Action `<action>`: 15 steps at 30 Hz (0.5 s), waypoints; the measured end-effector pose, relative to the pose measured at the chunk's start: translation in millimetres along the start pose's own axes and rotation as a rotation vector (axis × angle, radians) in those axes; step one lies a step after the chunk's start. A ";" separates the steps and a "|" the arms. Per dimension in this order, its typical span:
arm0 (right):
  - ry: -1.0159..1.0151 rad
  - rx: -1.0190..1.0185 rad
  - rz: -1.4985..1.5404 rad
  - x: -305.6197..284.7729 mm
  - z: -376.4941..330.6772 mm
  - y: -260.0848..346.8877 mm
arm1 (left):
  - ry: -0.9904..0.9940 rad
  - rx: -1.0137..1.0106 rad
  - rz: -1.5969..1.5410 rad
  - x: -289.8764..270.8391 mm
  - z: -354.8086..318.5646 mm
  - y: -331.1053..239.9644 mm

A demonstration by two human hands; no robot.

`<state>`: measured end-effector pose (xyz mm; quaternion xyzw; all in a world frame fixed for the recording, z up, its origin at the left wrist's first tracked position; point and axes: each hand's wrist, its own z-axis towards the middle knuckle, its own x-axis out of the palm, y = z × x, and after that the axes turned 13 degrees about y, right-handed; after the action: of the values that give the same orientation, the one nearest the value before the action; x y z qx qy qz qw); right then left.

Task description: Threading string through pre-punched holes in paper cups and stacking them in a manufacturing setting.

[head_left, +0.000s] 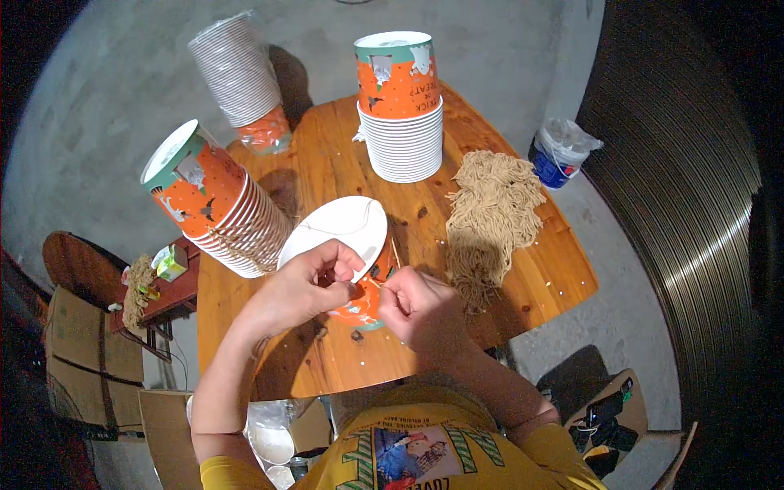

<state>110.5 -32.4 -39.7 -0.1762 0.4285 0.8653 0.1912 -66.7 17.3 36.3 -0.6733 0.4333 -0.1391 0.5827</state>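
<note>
An orange paper bucket (357, 313) with a white inside lies tilted on the table in front of me, its opening (335, 227) facing up and away to the left. A thin tan cord runs over its rim and along its side. My left hand (306, 286) is at the bucket's near side, thumb and index finger drawn together by a small white piece; what they grip is unclear. Close beside it, my right hand (420, 309) is closed in a pinch on the tan cord (374, 282) at the bucket's wall.
A pile of tan cords (494, 212) lies on the wooden table (327, 367) to the right. One upside-down bucket stack (400, 147) stands at the back; another (216, 200), draped with cords, leans left. Behind is a plastic-wrapped stack (237, 77). A blue-white pail (562, 153) stands beyond the table.
</note>
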 end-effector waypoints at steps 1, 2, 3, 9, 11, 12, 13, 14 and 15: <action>0.024 0.003 0.009 -0.4 -0.1 0.5 | 0.002 -0.003 -0.012 0.4 0.0 -0.1; 0.024 0.004 0.009 -0.4 -0.2 0.6 | 0.003 -0.003 -0.013 1.0 0.2 0.3; 0.033 0.021 0.026 -0.3 -0.1 0.9 | -0.004 -0.004 -0.008 1.7 0.4 0.8; 0.110 0.221 0.208 -2.2 -0.7 7.2 | 0.002 -0.006 -0.025 6.0 -0.3 0.5; 0.111 0.260 0.264 -1.9 -0.6 6.3 | 0.007 -0.004 -0.029 7.8 -1.2 -1.4; 0.113 0.249 0.253 -2.3 -0.5 5.5 | 0.010 -0.004 -0.028 9.2 -1.8 -4.0; 0.114 0.239 0.243 -2.7 -0.6 4.8 | 0.012 -0.004 -0.027 10.1 -1.8 -5.4; 0.116 0.239 0.244 -3.6 -0.4 5.9 | 0.011 -0.005 -0.028 10.3 -2.0 -5.1; 0.142 0.263 0.255 -5.2 0.0 8.1 | 0.012 -0.004 -0.029 10.5 -2.1 -4.7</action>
<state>111.1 -37.9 -31.8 -0.1547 0.5690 0.8045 0.0707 -60.0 7.8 37.9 -0.6798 0.4274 -0.1505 0.5766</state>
